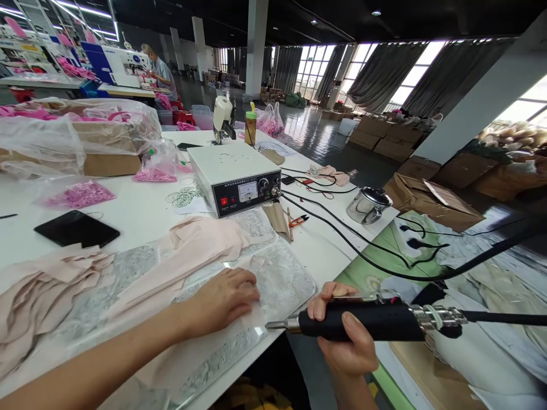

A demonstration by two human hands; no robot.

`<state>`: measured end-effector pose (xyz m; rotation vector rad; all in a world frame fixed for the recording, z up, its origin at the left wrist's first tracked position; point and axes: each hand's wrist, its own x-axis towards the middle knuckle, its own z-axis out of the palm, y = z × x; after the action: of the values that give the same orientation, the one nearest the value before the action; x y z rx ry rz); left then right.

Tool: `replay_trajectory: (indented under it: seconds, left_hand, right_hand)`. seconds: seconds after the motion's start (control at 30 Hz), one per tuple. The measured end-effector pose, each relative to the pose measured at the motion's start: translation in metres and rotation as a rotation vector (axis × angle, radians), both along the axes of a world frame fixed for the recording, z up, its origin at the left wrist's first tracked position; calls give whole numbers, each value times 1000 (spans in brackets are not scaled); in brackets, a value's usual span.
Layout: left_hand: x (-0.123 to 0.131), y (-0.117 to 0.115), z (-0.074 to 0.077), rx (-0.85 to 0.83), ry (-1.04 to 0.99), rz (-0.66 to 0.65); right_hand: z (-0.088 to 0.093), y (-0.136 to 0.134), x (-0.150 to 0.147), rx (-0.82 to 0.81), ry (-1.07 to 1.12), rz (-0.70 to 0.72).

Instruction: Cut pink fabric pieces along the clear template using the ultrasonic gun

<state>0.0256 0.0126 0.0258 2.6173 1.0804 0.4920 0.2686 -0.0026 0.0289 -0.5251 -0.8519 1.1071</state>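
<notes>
Left hand (226,299): laid palm down on the cloth (162,370), fingers loosely bent.
Right hand (352,341): wrapped around the tool (384,320).
Tool: held roughly level near the board's edge, tip (277,325) pointed toward the left hand; contact with the board cannot be told.
Cloth: spread on the marbled board (290,276).
Box (235,162): set beyond the board.
Snips (298,221): laid between box and mug (368,206).

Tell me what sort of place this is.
Probably a garment workshop: a sewing machine stands at the back left, pale pink fabric lies on the table, and clear bags hold pink pieces.
</notes>
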Motion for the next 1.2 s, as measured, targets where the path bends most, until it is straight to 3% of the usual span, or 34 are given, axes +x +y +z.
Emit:
replay_trajectory:
  seconds: [0.13,0.27,0.6,0.9,1.2]
  left_hand:
    - [6,18,-5,-92,-67,-17]
    - [6,22,-10,-171,-135,-2]
    - [1,25,-3,-277,-200,-20]
    - [-2,24,-8,-104,-196,-104]
    - [0,14,7,147,-94,-445]
  right_hand:
    - [-1,-3,3,6,-15,-41]
    - [-2,-3,3,-11,-22,-57]
    - [-2,-3,-2,-13,-12,-85]
    - [1,-6,-11,-38,-38,-123]
    - [1,-8,-9,-47,-62,-96]
